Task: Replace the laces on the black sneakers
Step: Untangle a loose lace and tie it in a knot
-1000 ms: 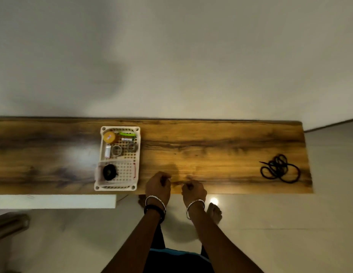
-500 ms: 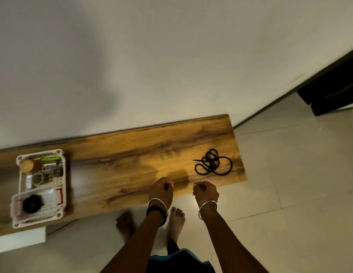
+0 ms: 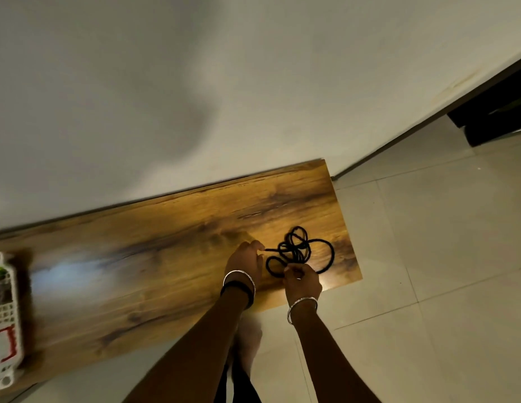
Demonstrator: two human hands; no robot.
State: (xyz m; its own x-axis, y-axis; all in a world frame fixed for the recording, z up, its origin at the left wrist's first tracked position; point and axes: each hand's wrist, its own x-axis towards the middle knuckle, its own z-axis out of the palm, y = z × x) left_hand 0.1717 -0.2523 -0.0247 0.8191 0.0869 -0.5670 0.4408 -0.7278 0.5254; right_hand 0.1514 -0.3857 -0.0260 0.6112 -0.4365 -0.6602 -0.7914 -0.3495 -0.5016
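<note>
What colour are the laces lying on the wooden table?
The laces are black, clearest in the head view.

Left edge cuts white basket; motion-blurred, contents unreadable, only green and red smears. At left, wooden tabletop runs out of frame. Near loop of black laces partly behind right hand; pinch or mere touch, cannot tell. Fingertips of left hand at lace tip, contact unclear. Below, bare foot blurred, partly behind left forearm. Top right, dark object cropped, unidentifiable.
</note>
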